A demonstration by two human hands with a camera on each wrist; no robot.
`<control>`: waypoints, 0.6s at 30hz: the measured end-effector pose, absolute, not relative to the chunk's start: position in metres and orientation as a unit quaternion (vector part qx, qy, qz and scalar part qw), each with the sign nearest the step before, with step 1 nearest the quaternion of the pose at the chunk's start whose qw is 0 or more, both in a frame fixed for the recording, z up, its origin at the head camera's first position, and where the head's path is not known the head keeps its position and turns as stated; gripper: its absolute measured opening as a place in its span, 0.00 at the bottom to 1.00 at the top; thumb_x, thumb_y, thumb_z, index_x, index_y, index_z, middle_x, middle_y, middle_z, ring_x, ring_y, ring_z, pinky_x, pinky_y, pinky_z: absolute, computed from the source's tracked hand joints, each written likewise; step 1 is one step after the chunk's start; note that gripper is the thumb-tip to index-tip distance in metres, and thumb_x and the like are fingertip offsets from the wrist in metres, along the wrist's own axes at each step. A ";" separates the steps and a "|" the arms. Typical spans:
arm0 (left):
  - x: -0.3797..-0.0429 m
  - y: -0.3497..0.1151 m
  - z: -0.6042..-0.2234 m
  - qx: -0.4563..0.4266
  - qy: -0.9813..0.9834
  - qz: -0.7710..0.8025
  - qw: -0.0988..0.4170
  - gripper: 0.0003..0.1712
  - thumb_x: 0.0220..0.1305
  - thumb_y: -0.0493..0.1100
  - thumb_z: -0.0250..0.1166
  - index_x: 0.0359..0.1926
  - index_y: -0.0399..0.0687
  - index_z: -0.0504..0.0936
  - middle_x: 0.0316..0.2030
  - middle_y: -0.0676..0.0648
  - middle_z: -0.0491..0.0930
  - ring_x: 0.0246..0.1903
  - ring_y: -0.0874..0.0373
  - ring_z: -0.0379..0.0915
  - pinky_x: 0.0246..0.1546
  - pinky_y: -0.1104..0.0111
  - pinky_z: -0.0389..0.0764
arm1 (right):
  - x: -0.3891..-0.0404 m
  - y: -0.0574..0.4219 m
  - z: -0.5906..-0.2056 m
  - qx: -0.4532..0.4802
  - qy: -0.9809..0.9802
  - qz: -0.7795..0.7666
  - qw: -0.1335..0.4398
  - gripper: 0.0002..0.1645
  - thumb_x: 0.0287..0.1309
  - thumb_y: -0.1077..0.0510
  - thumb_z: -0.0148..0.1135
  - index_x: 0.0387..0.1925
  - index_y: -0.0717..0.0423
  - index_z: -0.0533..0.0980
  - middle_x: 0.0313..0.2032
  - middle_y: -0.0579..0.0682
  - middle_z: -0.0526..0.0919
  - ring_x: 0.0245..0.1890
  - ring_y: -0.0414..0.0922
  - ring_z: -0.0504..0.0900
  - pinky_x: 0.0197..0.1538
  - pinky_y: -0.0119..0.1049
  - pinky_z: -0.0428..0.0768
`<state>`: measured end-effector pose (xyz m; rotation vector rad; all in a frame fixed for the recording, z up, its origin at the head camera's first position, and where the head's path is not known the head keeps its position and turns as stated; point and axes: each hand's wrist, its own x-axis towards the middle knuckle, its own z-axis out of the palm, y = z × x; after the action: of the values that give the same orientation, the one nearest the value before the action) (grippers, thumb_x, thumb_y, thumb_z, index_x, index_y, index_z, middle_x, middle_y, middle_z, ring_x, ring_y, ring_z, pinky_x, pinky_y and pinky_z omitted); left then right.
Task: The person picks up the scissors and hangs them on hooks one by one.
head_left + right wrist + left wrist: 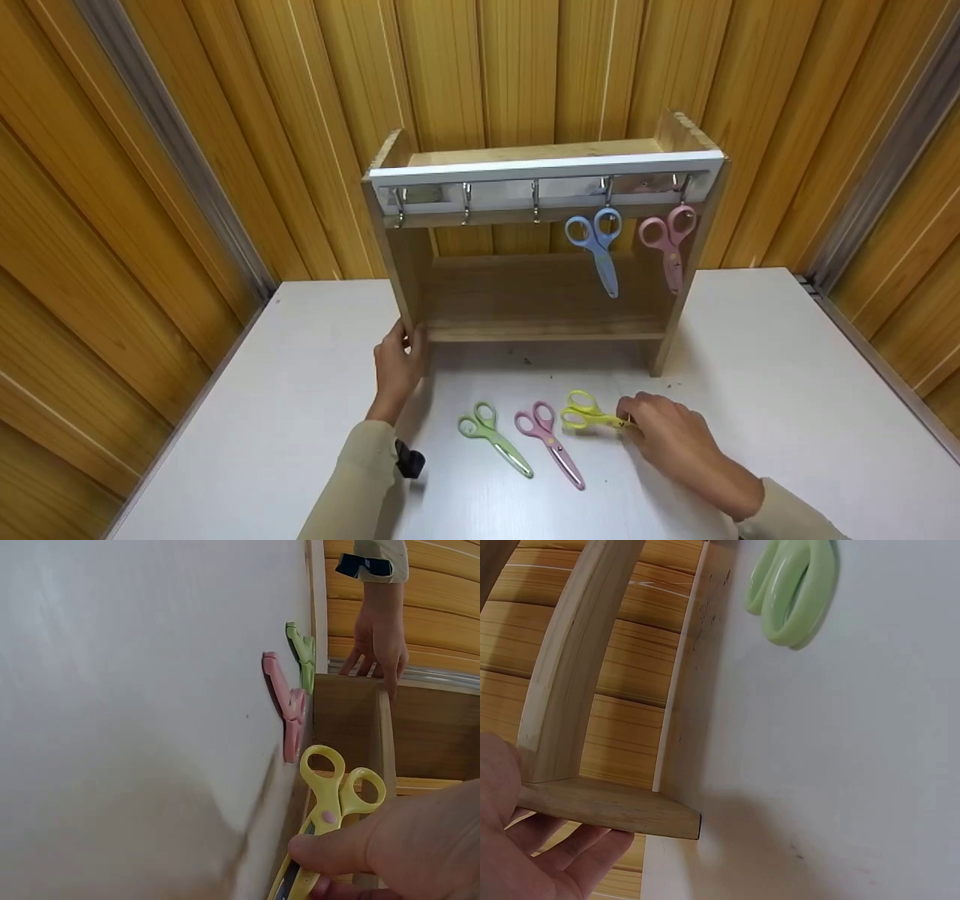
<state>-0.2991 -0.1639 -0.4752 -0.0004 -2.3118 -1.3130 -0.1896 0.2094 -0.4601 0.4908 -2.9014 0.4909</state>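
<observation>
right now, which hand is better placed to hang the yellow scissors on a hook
Probably the right hand: it pinches the yellow scissors by the blades, loops free; the left hand grips the wooden rack.

Scissors (550, 439) on table (300, 420) — rack (536, 300) behind

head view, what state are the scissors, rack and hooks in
Yellow scissors: held by right hand
Green scissors: shut, on table
Lower pink scissors: shut, on table
Blue scissors: shut, hanging
Upper pink scissors: shut, hanging
Rack: upright, gripped by left hand
Hooks: three bare, two occupied
</observation>
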 end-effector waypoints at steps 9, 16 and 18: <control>-0.300 -0.164 -0.476 0.002 -0.844 -0.479 0.242 0.22 0.77 0.42 0.59 0.65 0.35 0.77 0.56 0.35 0.83 0.49 0.45 0.85 0.48 0.54 0.85 | -0.196 0.206 -0.416 0.195 -0.955 0.163 0.152 0.12 0.49 0.68 0.78 0.31 0.49 0.85 0.26 0.41 0.78 0.27 0.40 0.75 0.25 0.38 0.76; -0.299 -0.163 -0.476 -0.002 -0.845 -0.479 0.238 0.22 0.77 0.40 0.58 0.67 0.35 0.76 0.58 0.36 0.82 0.52 0.44 0.84 0.51 0.53 0.85 | -0.199 0.196 -0.385 0.225 -0.938 0.154 0.216 0.13 0.48 0.65 0.81 0.35 0.49 0.86 0.31 0.43 0.82 0.32 0.43 0.78 0.30 0.38 0.79; -0.299 -0.163 -0.476 -0.001 -0.844 -0.481 0.237 0.22 0.77 0.40 0.58 0.66 0.35 0.76 0.58 0.36 0.82 0.52 0.44 0.84 0.51 0.53 0.85 | -0.199 0.193 -0.377 0.226 -0.934 0.162 0.225 0.14 0.49 0.64 0.81 0.37 0.49 0.86 0.32 0.44 0.83 0.34 0.43 0.78 0.33 0.39 0.81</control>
<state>-0.2991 -0.1630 -0.4757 -0.0015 -2.3146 -1.3189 -0.1994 0.1930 -0.3773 0.6229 -2.5759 0.4470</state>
